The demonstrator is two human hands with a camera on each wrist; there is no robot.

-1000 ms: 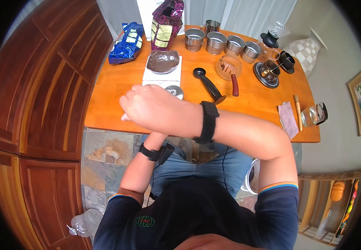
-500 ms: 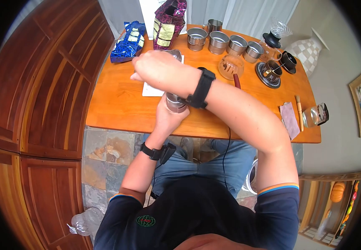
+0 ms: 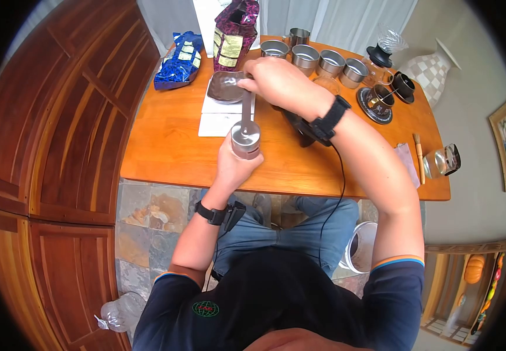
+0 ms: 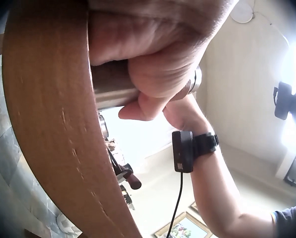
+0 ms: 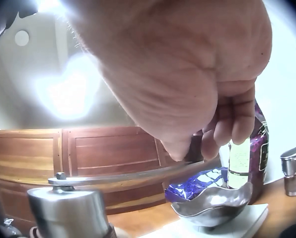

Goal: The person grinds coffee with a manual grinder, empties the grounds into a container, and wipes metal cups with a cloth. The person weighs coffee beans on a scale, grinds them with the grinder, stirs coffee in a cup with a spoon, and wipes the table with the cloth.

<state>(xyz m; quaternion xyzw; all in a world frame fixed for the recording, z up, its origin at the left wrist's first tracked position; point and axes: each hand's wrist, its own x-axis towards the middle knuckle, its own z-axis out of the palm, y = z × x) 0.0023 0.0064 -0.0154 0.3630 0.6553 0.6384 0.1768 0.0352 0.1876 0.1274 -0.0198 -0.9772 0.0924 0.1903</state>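
Coffee grinder (image 3: 246,140) gripped in left hand (image 3: 233,168), crank (image 3: 246,110) pointed pretty much at 12 o'clock, far end held by right hand (image 3: 285,83).

The wood table (image 3: 165,146) holds a blue bag (image 3: 180,63), a purple bag (image 3: 234,41), metal cups (image 3: 305,58), a cloth (image 3: 405,159) and a brush (image 3: 420,162).

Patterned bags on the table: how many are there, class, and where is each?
2: the blue bag, far left; the purple bag, beyond the brown bowl. Any behind would be hidden.
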